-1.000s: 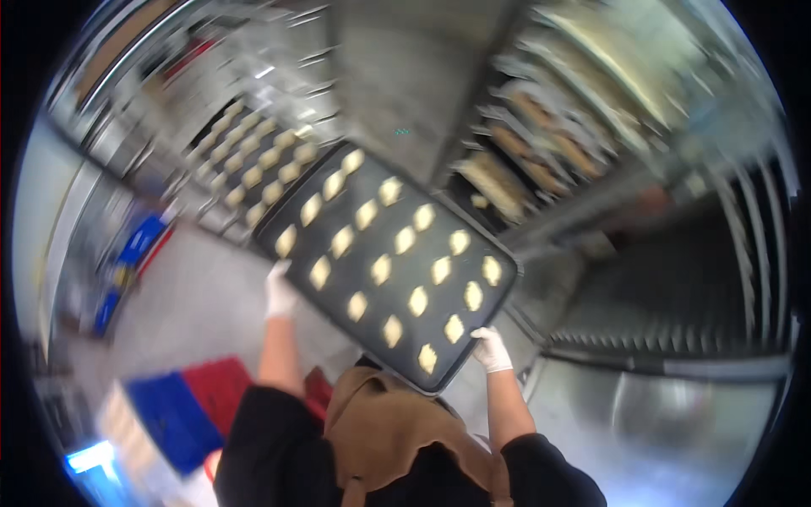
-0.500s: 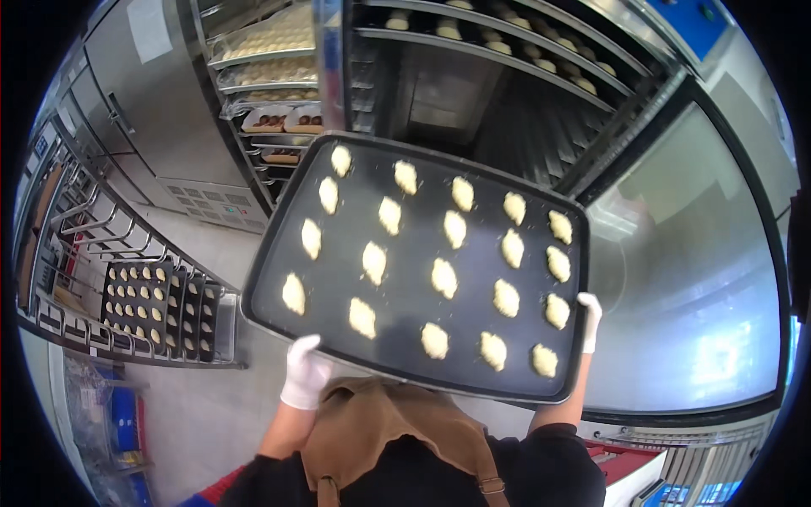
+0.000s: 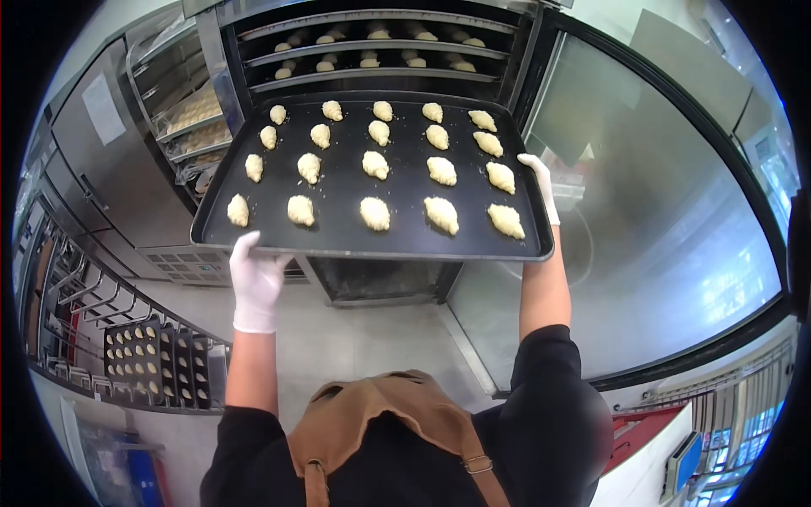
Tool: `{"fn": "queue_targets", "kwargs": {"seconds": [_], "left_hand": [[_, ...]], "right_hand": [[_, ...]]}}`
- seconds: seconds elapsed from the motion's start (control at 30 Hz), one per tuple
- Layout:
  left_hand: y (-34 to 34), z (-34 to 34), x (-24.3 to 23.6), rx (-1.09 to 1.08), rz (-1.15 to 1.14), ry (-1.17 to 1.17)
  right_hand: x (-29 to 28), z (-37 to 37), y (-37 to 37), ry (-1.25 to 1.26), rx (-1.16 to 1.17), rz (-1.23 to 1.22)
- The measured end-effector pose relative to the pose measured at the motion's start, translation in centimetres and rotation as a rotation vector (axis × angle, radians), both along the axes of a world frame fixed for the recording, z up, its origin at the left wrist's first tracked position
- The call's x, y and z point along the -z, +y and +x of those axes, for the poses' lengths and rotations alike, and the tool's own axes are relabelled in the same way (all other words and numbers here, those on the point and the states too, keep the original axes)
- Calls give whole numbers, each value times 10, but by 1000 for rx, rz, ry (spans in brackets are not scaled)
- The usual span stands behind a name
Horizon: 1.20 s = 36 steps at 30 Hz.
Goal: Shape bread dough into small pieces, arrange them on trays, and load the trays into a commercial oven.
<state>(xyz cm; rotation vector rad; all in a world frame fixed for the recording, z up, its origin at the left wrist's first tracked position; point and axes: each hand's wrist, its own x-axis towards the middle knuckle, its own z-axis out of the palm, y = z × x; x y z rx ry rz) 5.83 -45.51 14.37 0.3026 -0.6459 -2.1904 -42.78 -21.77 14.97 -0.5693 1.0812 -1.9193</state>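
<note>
Both arms are stretched forward, carrying a large dark baking tray (image 3: 342, 190) with several rows of small pale croissant-shaped dough pieces (image 3: 375, 213). My left hand (image 3: 256, 283), in a white glove, grips the tray's near edge toward its left corner, thumb up at the rim and fingers beneath. Around the right rim, my gloved right hand (image 3: 539, 186) is closed, its fingers partly hidden. The tray's far edge is at the opening of a metal cabinet (image 3: 522, 63), below a rack shelf holding more dough pieces (image 3: 369, 63).
The cabinet's glass door (image 3: 650, 220) stands swung out on the right. At left are a steel cabinet (image 3: 110, 160) and a rack of filled trays (image 3: 190, 118). A low wheeled rack (image 3: 63, 367) holds dark trays of dough (image 3: 133, 359) at lower left.
The tray has moved up and forward toward the cabinet, levelling out from its slant. My arms have reached farther out, and the view has turned to face the cabinet.
</note>
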Motion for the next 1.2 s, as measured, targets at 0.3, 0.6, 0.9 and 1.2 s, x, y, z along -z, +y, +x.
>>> {"fn": "queue_targets", "kwargs": {"seconds": [0.3,0.6,0.9,1.2], "left_hand": [[-19,-4,17,13,-13,8],[29,-23,-5,-59,23,1],[-21,-87,8,-72,50,26],[-86,-164,1,-104,21,77]], "right_hand": [[-2,-8,-18,-59,-240,-224],[41,-80,-29,-64,5,-305],[94,55,-60,-307,-30,-541],[31,158,-93,-358,-331,-590]]}}
